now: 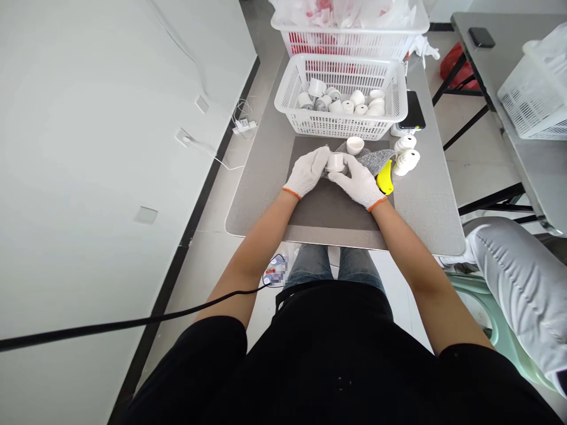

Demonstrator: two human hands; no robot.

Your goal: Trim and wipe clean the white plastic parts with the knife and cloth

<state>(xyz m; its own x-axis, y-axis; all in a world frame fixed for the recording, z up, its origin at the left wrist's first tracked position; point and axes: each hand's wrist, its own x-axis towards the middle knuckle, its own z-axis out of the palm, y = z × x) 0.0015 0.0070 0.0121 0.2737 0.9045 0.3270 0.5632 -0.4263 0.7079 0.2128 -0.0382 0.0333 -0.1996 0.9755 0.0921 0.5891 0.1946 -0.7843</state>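
Observation:
Both my hands wear white knit gloves with orange cuffs. My left hand (308, 172) and my right hand (359, 183) meet over a dark mat (330, 206) and together grip a small white cylindrical part (335, 162), fingers curled round it. Just behind it a white cup-shaped part (355, 144) rests on a grey cloth (374, 158). A yellow-handled tool (385, 178) lies right of my right hand.
A white basket (341, 121) with several white cylindrical parts stands behind the mat, another basket (349, 35) of bagged items beyond it. White spools (405, 154) and a black phone (414, 111) sit to the right. A person in white sits at right (518, 283).

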